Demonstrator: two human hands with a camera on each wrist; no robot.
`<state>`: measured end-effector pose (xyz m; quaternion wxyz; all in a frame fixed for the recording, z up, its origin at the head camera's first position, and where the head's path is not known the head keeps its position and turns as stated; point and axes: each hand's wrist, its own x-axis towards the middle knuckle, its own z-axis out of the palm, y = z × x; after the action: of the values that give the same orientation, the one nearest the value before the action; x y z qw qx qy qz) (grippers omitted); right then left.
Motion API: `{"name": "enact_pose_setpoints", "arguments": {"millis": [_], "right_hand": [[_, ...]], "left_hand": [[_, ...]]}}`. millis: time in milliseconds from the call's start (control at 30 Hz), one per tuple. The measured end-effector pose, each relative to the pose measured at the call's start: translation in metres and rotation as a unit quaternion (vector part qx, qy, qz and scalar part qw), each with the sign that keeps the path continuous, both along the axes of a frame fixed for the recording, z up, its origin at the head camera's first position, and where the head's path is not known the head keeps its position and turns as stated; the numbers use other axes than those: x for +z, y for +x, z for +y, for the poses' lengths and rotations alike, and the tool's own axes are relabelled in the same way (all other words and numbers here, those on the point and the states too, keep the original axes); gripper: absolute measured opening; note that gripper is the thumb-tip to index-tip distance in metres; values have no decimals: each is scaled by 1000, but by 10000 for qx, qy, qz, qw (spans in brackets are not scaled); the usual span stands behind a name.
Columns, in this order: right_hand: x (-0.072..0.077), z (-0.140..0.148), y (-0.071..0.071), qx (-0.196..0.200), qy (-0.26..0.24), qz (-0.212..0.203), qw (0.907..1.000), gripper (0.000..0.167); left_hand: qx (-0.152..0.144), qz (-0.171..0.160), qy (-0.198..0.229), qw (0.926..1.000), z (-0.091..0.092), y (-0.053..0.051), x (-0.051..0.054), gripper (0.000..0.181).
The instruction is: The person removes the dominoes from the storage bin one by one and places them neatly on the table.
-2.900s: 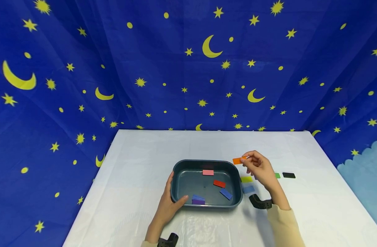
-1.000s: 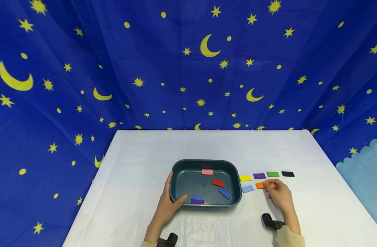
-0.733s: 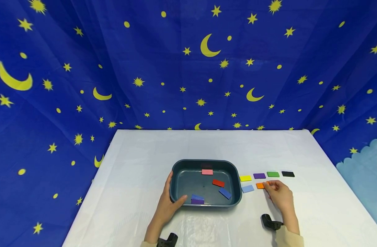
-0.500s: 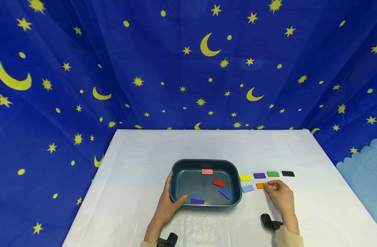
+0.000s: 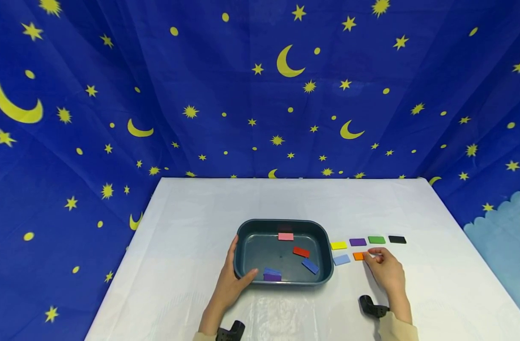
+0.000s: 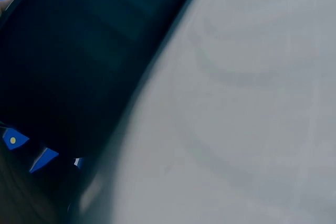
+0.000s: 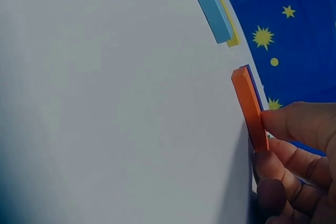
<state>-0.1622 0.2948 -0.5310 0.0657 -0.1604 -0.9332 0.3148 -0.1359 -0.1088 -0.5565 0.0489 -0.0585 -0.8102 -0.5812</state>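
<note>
In the head view my left hand (image 5: 228, 282) holds the dark teal plastic tub (image 5: 260, 255) at its front left corner, thumb at the front rim and fingers along the left side. My right hand (image 5: 387, 271) pinches the right end of a flat orange block (image 5: 358, 256) at the table surface; the right wrist view shows thumb and finger on the orange block (image 7: 251, 108). Left of it lies a light blue block (image 5: 342, 260). Behind are yellow (image 5: 338, 245), purple (image 5: 358, 242), green (image 5: 377, 239) and black (image 5: 397, 239) blocks in a row.
Inside the tub lie a pink block (image 5: 285, 236), a red block (image 5: 301, 252), a blue block (image 5: 310, 265), and a purple block (image 5: 272, 278) with a blue one against it. A starry blue cloth (image 5: 226, 85) hangs behind the white table (image 5: 200, 203).
My right hand has carried the orange block from beside the tub's back right corner down to the table, right of the light blue block. It has barely moved since. The left hand stays put.
</note>
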Motion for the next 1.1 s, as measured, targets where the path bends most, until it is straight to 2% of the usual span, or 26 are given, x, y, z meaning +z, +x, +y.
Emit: {"name": "enact_pose_setpoints", "arguments": {"millis": [267,467,567,667,800,933,1000,1100], "right_hand": [[2,-1,0,104,9,-19,9999,27],[10,-3,-1,325,-66,-65,9994,34],[20,-6,-5,618,58,116,9980,33],[34,-14,-13,963,168,473,9941,29],[56,-31,-27,1640,272,714,9835,25],[76,-54,-41,2427,443,689,9666,21],[84,-66,-48,2839,539,651,9551,18],[92,-86,-57,3585,727,464,9295,13]], "left_hand": [[4,-3,29,10000,0,1,1,93],[7,47,36,10000,0,1,1,93],[5,75,27,10000,0,1,1,93],[-13,101,9,9999,0,1,1,93],[-16,95,16,10000,0,1,0,93],[-23,84,30,10000,0,0,0,93],[-19,95,42,9999,0,0,0,93],[-20,120,43,9999,0,1,1,93]]}}
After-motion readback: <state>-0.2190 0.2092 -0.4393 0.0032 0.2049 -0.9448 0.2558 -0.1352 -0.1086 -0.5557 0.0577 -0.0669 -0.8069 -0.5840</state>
